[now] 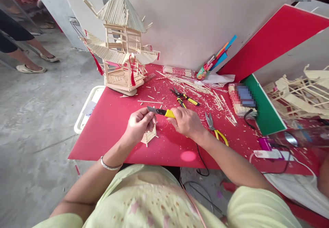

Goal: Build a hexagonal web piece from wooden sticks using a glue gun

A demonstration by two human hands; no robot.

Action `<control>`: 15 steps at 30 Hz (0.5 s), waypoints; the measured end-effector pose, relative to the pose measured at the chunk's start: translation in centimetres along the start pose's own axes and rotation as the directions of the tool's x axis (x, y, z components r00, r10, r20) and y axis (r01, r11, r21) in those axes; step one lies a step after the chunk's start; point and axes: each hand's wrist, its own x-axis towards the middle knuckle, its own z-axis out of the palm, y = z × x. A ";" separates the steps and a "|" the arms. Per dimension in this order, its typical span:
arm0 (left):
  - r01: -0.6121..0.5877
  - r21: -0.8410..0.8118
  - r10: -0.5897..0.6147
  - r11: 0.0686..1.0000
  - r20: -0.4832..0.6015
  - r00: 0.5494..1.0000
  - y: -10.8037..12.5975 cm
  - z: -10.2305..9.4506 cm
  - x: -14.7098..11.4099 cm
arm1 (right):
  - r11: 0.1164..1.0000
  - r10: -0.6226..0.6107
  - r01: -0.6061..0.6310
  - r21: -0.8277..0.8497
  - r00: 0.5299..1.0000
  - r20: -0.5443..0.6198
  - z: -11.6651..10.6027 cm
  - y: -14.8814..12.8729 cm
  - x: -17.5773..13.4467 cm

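Observation:
My right hand [187, 121] is wrapped round a utility knife [169, 113] with a yellow and black handle, its blade pointing left. The blade's tip reaches the fingers of my left hand [140, 122], which are pinched together; whatever lies between them is too small to make out. Partly hidden below that hand, a small web-shaped frame of thin sticks [148, 138] lies on the red table top [102, 132]. Beyond my hands are black-and-yellow pliers [189, 98]. Another pair of pliers with yellow handles [219, 134] rests near my right forearm.
A pagoda model of wooden sticks [123, 50] with red tassels stands at the back left. Loose sticks [185, 84] and shavings litter the table. A pen holder [203, 71], a stick bundle [238, 108], a power strip [269, 154] and a green panel [267, 115] sit rightward.

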 end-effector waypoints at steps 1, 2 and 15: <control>0.001 -0.003 -0.001 1.000 -0.021 1.000 0.1 0.1 -0.1 | 1.000 -0.019 0.019 0.011 1.000 0.022 0.5 0.6 0.3; 0.011 -0.016 -0.011 1.000 -0.033 0.999 0.3 0.1 -0.4 | 1.000 -0.013 0.012 0.015 0.999 0.047 0.8 1.6 0.7; 0.138 -0.148 -0.137 0.979 0.019 0.990 0.8 -0.8 0.6 | 0.995 0.074 -0.077 0.065 0.996 0.047 -3.6 2.9 2.9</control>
